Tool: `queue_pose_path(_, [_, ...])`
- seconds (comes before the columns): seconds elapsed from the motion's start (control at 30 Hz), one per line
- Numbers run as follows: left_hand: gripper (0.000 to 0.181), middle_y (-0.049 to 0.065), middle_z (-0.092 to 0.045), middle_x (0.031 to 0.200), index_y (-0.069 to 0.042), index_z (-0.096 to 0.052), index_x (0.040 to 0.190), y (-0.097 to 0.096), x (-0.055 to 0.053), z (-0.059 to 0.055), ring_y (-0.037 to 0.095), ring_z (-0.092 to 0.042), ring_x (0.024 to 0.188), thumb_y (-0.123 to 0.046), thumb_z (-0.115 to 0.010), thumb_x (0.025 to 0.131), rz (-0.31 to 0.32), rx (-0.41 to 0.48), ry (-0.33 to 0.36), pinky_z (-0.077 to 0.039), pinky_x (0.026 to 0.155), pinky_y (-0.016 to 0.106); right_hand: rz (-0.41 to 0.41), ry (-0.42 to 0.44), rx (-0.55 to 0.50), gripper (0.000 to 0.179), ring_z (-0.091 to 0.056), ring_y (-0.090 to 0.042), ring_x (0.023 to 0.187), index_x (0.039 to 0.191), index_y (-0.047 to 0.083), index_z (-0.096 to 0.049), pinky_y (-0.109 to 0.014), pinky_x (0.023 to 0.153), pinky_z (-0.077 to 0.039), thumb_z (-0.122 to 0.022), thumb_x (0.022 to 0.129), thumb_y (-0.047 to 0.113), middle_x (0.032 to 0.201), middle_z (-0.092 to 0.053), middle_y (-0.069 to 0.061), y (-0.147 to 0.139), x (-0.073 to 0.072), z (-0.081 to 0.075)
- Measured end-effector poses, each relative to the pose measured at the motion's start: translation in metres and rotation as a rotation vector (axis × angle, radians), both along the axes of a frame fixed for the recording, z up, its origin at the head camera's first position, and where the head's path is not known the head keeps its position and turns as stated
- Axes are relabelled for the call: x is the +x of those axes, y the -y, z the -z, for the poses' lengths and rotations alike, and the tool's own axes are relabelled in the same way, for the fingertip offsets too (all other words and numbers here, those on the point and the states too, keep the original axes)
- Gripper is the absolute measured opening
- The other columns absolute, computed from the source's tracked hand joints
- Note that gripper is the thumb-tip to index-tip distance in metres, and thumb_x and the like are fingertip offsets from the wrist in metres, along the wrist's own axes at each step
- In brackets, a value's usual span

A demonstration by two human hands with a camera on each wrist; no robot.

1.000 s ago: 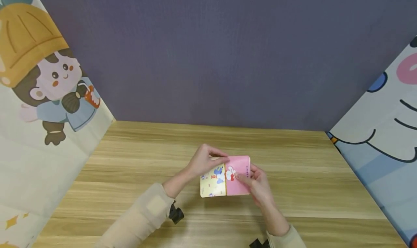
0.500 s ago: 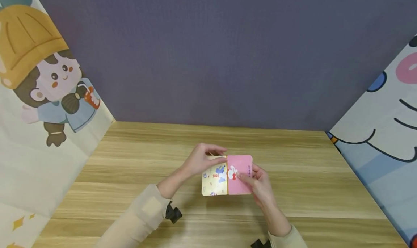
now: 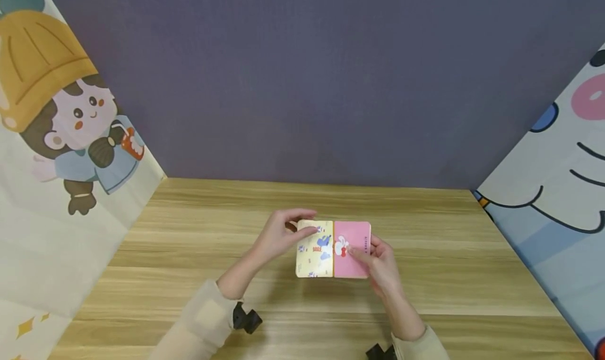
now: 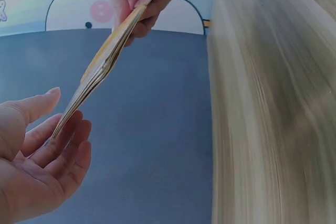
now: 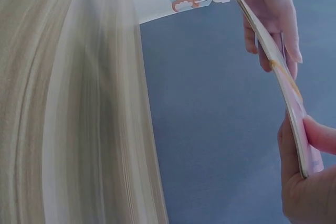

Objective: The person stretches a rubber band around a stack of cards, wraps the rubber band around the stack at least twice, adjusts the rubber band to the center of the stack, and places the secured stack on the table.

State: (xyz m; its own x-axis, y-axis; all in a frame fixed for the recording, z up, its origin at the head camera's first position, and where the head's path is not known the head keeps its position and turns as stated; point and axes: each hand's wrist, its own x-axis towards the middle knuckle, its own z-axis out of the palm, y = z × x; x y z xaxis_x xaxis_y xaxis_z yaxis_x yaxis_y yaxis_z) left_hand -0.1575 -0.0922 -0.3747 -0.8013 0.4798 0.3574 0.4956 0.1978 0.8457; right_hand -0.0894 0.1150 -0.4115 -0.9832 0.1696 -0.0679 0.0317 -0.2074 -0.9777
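A small notebook (image 3: pixel 351 235), pale yellow with printed figures on its left half and pink with a white rabbit on its right half, is held up over the table. A thin orange strip runs down between the halves. My right hand (image 3: pixel 385 271) pinches its pink end, thumb on the front and fingers behind. At the yellow end is my left hand (image 3: pixel 278 236); in the left wrist view its thumb stands off the notebook (image 4: pixel 100 69) and its relaxed fingers lie right behind the edge. Seen edge-on there, the pages fan slightly apart.
The wooden table (image 3: pixel 189 234) spreads below both hands. A dark grey-blue panel (image 3: pixel 302 86) rises at its back edge. Cartoon-printed sheets flank it, the left sheet (image 3: pixel 47 244) and the right sheet (image 3: pixel 534 244). Black wrist mounts show by the cream sleeves.
My left hand has slid left from the middle of the notebook's top edge to its yellow end. The notebook and my right hand have shifted slightly right and away from me.
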Motion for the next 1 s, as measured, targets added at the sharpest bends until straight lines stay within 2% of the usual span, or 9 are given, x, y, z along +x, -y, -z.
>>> queue_pose_path(0.23, [0.037, 0.009, -0.064, 0.093, -0.002, -0.059, 0.112, 0.007, 0.007, 0.001, 0.017, -0.057, 0.078, -0.012, -0.069, 0.077, -0.026, 0.044, 0.022, -0.053, 0.065, 0.028, 0.017, 0.005, 0.011, 0.040, -0.063, -0.018, 0.067, 0.113, -0.015, -0.045, -0.034, 0.062, -0.055, -0.054, 0.074, -0.014, 0.074, -0.064, -0.004, -0.003, -0.001, -0.002])
queue_pose_path(0.33, [0.038, 0.013, -0.063, 0.090, 0.002, -0.057, 0.113, 0.010, 0.016, -0.008, 0.022, -0.059, 0.079, -0.006, -0.067, 0.077, -0.042, 0.057, 0.050, -0.053, 0.066, 0.031, 0.020, 0.007, 0.008, 0.041, -0.063, -0.018, 0.068, 0.115, -0.015, -0.044, -0.034, 0.063, -0.054, -0.054, 0.074, -0.014, 0.075, -0.065, -0.003, -0.004, -0.001, -0.003])
queue_pose_path(0.43, [0.037, 0.018, -0.063, 0.090, 0.006, -0.056, 0.112, 0.012, 0.023, -0.011, 0.028, -0.059, 0.080, 0.000, -0.066, 0.077, -0.058, 0.083, 0.086, -0.053, 0.066, 0.035, 0.023, 0.007, 0.004, 0.043, -0.063, -0.018, 0.070, 0.117, -0.014, -0.043, -0.034, 0.065, -0.054, -0.054, 0.075, -0.014, 0.077, -0.065, -0.002, -0.005, -0.001, -0.004])
queue_pose_path(0.47, [0.038, 0.019, -0.063, 0.091, 0.006, -0.056, 0.112, 0.012, 0.024, -0.011, 0.029, -0.060, 0.080, 0.002, -0.066, 0.076, -0.065, 0.088, 0.097, -0.052, 0.065, 0.036, 0.024, 0.007, 0.002, 0.043, -0.063, -0.018, 0.071, 0.116, -0.014, -0.043, -0.034, 0.065, -0.054, -0.053, 0.075, -0.014, 0.077, -0.065, -0.002, -0.005, -0.001, -0.004])
queue_pose_path(0.63, [0.038, 0.013, -0.064, 0.091, 0.001, -0.058, 0.112, 0.017, 0.019, 0.016, 0.022, -0.060, 0.078, -0.005, -0.068, 0.076, -0.087, 0.122, 0.112, -0.052, 0.063, 0.031, 0.035, 0.014, 0.005, 0.042, -0.063, -0.017, 0.071, 0.116, -0.014, -0.043, -0.034, 0.067, -0.054, -0.053, 0.075, -0.014, 0.077, -0.065, -0.001, -0.007, -0.003, -0.004])
queue_pose_path(0.7, [0.039, 0.012, -0.064, 0.091, 0.000, -0.057, 0.113, 0.018, 0.020, 0.021, 0.021, -0.060, 0.078, -0.007, -0.068, 0.076, -0.086, 0.129, 0.112, -0.052, 0.063, 0.029, 0.039, 0.014, 0.004, 0.042, -0.063, -0.017, 0.071, 0.115, -0.014, -0.042, -0.034, 0.067, -0.054, -0.053, 0.075, -0.014, 0.077, -0.065, 0.000, -0.008, -0.003, -0.004])
queue_pose_path(0.87, [0.039, 0.014, -0.064, 0.089, 0.003, -0.056, 0.112, 0.017, 0.027, 0.027, 0.022, -0.060, 0.077, -0.004, -0.068, 0.076, -0.085, 0.141, 0.118, -0.053, 0.063, 0.030, 0.047, 0.005, -0.010, 0.040, -0.063, -0.016, 0.071, 0.114, -0.013, -0.043, -0.033, 0.066, -0.054, -0.053, 0.076, -0.014, 0.076, -0.065, 0.000, -0.008, -0.005, -0.006])
queue_pose_path(1.0, [0.039, 0.019, -0.063, 0.087, 0.009, -0.054, 0.112, 0.013, 0.036, 0.023, 0.026, -0.060, 0.075, 0.005, -0.066, 0.075, -0.087, 0.171, 0.126, -0.053, 0.062, 0.030, 0.054, -0.012, -0.016, 0.037, -0.063, -0.016, 0.069, 0.111, -0.013, -0.045, -0.032, 0.064, -0.054, -0.056, 0.075, -0.014, 0.075, -0.065, 0.000, -0.009, -0.007, -0.006])
